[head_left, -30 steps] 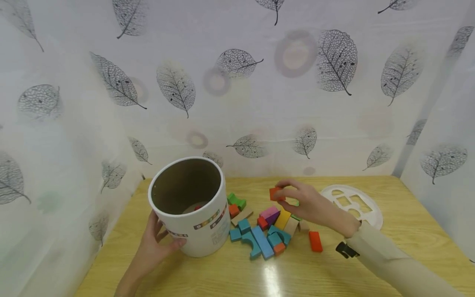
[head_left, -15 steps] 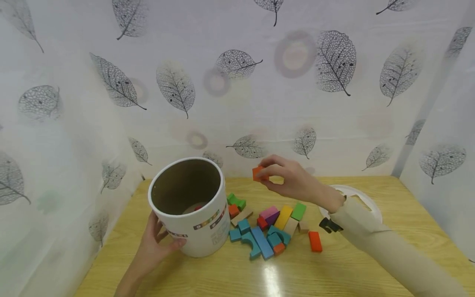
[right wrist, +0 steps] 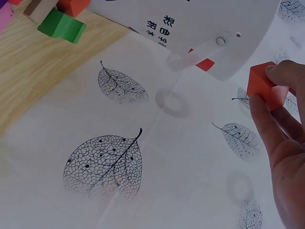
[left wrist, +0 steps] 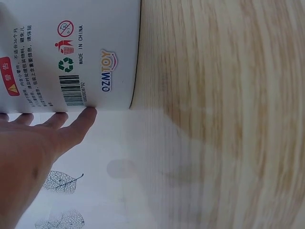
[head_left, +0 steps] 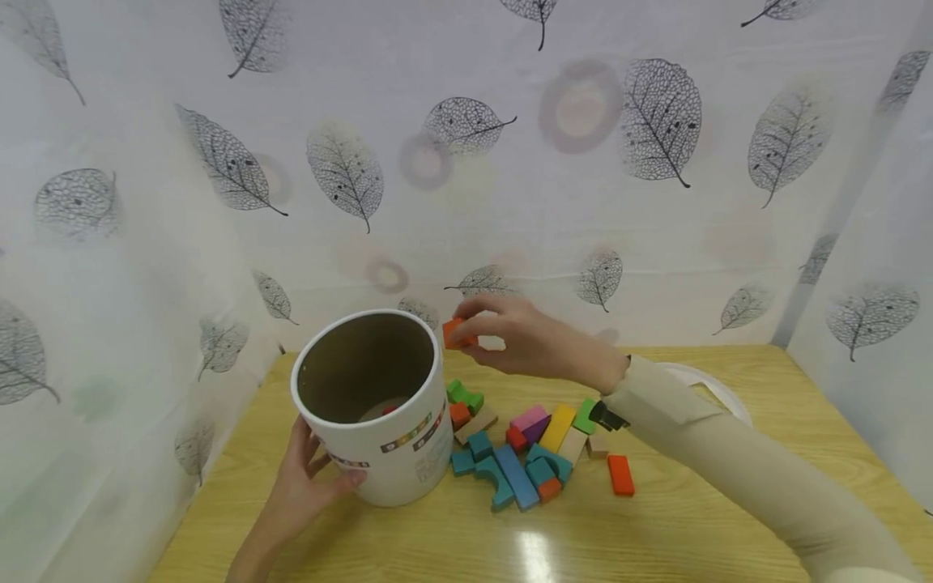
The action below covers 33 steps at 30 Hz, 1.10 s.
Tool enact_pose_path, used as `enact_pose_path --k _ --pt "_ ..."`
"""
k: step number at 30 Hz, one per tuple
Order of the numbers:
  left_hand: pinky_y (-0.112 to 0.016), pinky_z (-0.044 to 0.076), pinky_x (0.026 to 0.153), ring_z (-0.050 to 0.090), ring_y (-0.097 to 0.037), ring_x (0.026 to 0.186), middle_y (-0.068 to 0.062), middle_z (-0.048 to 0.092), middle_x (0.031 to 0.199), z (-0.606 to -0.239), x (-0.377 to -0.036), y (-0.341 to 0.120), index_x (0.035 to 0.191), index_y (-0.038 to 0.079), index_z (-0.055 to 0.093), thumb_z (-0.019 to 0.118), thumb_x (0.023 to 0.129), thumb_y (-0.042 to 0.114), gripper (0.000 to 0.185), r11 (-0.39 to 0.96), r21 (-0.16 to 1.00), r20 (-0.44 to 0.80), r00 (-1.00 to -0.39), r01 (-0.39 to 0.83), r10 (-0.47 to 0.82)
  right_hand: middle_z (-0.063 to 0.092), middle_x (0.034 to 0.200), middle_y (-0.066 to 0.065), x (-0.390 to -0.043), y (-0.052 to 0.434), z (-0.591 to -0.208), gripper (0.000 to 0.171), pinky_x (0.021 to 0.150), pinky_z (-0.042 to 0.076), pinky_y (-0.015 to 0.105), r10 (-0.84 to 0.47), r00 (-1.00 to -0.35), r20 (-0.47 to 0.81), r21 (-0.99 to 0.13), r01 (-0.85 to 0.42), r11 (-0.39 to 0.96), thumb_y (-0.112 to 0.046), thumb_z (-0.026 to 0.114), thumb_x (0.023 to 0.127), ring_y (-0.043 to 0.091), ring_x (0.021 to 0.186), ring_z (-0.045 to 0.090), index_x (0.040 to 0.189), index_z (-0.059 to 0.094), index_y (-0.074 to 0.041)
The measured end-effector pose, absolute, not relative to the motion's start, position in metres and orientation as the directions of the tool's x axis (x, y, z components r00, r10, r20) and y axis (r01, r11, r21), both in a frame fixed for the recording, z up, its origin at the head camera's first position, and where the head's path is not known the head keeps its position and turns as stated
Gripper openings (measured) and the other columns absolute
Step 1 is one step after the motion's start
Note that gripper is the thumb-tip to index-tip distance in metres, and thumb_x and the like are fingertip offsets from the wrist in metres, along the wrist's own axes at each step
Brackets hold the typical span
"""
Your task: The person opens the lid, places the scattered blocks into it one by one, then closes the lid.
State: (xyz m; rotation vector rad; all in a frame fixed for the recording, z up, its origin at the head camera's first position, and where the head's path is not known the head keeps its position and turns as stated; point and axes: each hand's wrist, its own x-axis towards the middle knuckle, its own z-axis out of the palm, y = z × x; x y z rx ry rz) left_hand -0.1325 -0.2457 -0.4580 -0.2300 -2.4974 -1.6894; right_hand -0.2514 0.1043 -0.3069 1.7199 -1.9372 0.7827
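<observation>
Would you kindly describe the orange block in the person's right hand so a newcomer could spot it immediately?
Start at the tall white cylindrical tub on the wooden table, steadied by the left hand. Just right of its rim, the right hand pinches a small orange wooden block. Unlike the coloured blocks lying on the table, it is held in the air.

A light wooden table (head_left: 656,534) carried a tall white cylindrical tub (head_left: 394,453) standing upright at its left side, open at the top. Just right of the tub lay a loose cluster of coloured wooden blocks (head_left: 521,445): green pieces (head_left: 465,395) at the far side, pink (head_left: 530,418), yellow (head_left: 557,427) and plain wood ones in the middle, and blue bars and arches (head_left: 510,478) at the near edge. A single red block (head_left: 620,474) lay a little apart to the right. At the far right sat a flat white lid (head_left: 717,393), partly hidden by a sleeve
</observation>
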Motion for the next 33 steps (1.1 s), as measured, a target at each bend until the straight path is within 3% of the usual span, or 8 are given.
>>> enact_pose_path --k 12,17,19,21,25,33 --pt "-0.074 0.040 0.109 0.020 -0.057 0.151 -0.016 0.012 0.172 -0.457 -0.133 -0.247 0.166 0.025 0.005 0.086 0.077 0.003 0.122 0.365 0.909 0.188 -0.980 0.199 0.067 0.067 0.118 0.011 -0.245 0.066 -0.292 0.023 0.093 0.059 0.022 -0.790 -0.167 0.590 -0.163 -0.983 0.086 -0.007 0.077 0.090 0.021 0.107 0.066 0.112 0.074 -0.010" --pt "-0.071 0.042 0.110 0.021 -0.056 0.151 -0.016 0.012 0.172 -0.457 -0.133 -0.247 0.165 0.029 0.005 0.086 0.077 0.003 0.123 0.367 0.909 0.187 -0.980 0.199 0.068 0.067 0.116 0.012 -0.247 0.047 -0.288 0.020 0.088 0.059 0.018 -0.799 -0.163 0.578 -0.125 -0.986 0.111 -0.009 0.076 0.091 0.020 0.101 0.067 0.110 0.075 -0.010" --pt "-0.061 0.047 0.110 0.022 -0.054 0.152 -0.015 0.013 0.172 -0.458 -0.133 -0.247 0.165 0.029 0.005 0.086 0.078 0.003 0.123 0.378 0.905 0.184 -0.981 0.195 0.067 0.067 0.114 0.011 -0.248 0.040 -0.286 0.019 0.085 0.058 0.016 -0.802 -0.156 0.577 -0.113 -0.987 0.111 -0.009 0.076 0.091 0.020 0.099 0.067 0.110 0.075 -0.011" --pt "-0.043 0.051 0.109 0.023 -0.053 0.152 -0.014 0.013 0.172 -0.459 -0.133 -0.247 0.165 0.030 0.004 0.086 0.078 0.004 0.123 0.388 0.901 0.180 -0.981 0.191 0.065 0.066 0.114 0.011 -0.249 0.034 -0.285 0.017 0.085 0.057 0.015 -0.806 -0.151 0.572 -0.107 -0.988 0.110 -0.009 0.074 0.092 0.019 0.098 0.066 0.109 0.075 -0.011" --pt "-0.013 0.046 0.100 0.024 -0.052 0.152 -0.013 0.013 0.172 -0.459 -0.133 -0.247 0.165 0.031 0.004 0.087 0.078 0.004 0.123 0.392 0.901 0.173 -0.983 0.184 0.063 0.066 0.116 0.011 -0.248 0.025 -0.284 0.017 0.089 0.056 0.014 -0.820 -0.170 0.547 -0.115 -0.985 0.127 -0.011 0.073 0.093 0.020 0.102 0.066 0.110 0.075 -0.012" --pt "-0.011 0.045 0.100 0.023 -0.052 0.152 -0.012 0.014 0.172 -0.459 -0.133 -0.247 0.165 0.031 0.005 0.087 0.078 0.004 0.123 0.385 0.900 0.188 -0.979 0.203 0.076 0.066 0.117 0.010 -0.249 0.013 -0.288 0.017 0.094 0.054 0.014 -0.829 -0.187 0.528 -0.159 -0.980 0.119 -0.010 0.072 0.094 0.019 0.108 0.066 0.111 0.075 -0.010"
